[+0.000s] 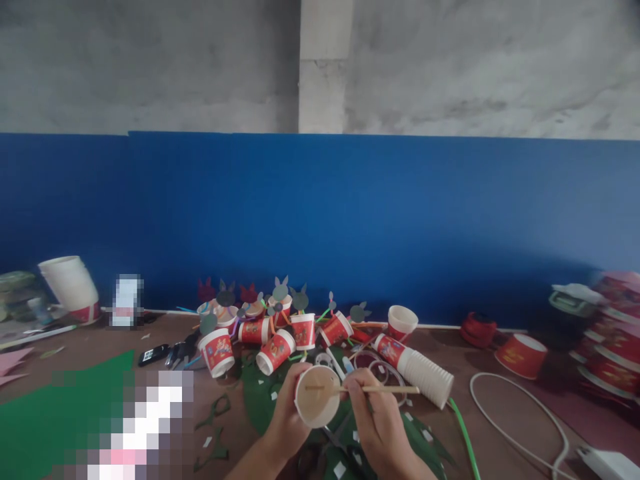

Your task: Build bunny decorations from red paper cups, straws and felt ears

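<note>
My left hand (289, 419) is wrapped around a paper cup (319, 415), its open mouth tilted toward me. In my right hand (376, 420) a thin wooden chopstick (395, 389) is pinched, lying nearly level. Its tip shows inside the cup, and the stick appears to pass through the cup's right wall. Beneath my hands, dark scissors (336, 437) rest on green paper (260, 392) strewn with small white scraps. Just beyond are several red-and-white cups (218, 353) with coloured stems and rabbit-head cutouts (281, 289).
A stack of paper cups (425, 377) lies right of my hands, near a white cable (520, 381). A red tape dispenser (478, 329) and red bowl (521, 356) stand farther right. Green sheet (75, 393), keys (175, 353) and a pixelated phone (126, 300) are left. A blue wall panel (320, 213) closes the back.
</note>
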`<state>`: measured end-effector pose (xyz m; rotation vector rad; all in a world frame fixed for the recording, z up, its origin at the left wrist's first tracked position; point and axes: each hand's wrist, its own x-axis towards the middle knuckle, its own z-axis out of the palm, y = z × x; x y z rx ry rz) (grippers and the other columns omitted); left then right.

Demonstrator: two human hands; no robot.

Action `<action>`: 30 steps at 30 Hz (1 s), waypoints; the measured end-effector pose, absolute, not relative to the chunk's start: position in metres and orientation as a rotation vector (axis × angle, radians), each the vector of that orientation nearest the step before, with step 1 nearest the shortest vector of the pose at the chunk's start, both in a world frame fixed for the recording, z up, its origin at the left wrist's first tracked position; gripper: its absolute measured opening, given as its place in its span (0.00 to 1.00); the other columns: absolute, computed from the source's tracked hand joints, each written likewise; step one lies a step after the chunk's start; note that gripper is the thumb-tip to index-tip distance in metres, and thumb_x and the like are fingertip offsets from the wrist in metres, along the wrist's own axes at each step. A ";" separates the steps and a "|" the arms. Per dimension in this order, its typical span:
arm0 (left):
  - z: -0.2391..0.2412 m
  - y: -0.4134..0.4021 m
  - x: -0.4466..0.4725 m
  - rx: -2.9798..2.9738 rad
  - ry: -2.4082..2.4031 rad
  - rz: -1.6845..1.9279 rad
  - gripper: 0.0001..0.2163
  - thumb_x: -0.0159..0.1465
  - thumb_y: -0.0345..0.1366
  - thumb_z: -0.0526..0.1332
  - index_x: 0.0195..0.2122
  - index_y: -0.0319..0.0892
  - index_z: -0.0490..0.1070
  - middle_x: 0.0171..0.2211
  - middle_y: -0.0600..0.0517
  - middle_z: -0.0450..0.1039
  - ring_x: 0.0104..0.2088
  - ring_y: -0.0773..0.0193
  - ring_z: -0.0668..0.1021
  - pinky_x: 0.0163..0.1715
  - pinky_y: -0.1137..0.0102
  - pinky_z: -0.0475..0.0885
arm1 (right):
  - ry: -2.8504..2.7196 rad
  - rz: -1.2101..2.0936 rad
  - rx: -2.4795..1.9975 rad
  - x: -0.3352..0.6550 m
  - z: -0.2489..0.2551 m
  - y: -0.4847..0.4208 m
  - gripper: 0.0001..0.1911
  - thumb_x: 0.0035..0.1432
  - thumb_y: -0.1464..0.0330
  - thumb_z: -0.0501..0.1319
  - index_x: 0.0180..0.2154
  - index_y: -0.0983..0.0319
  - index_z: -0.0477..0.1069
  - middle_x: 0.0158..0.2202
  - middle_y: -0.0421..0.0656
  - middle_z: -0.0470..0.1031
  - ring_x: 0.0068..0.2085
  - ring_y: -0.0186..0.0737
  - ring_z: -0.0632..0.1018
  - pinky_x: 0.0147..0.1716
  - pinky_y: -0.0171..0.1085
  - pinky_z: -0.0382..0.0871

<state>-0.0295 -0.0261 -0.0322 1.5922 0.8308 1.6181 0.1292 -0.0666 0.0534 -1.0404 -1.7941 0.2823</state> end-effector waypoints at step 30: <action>-0.038 -0.030 -0.030 1.625 0.768 1.482 0.20 0.55 0.34 0.65 0.48 0.43 0.63 0.41 0.47 0.70 0.39 0.59 0.74 0.40 0.67 0.70 | -1.915 0.273 -1.069 0.123 0.054 -0.067 0.14 0.65 0.68 0.47 0.26 0.60 0.59 0.24 0.38 0.65 0.26 0.34 0.68 0.26 0.32 0.61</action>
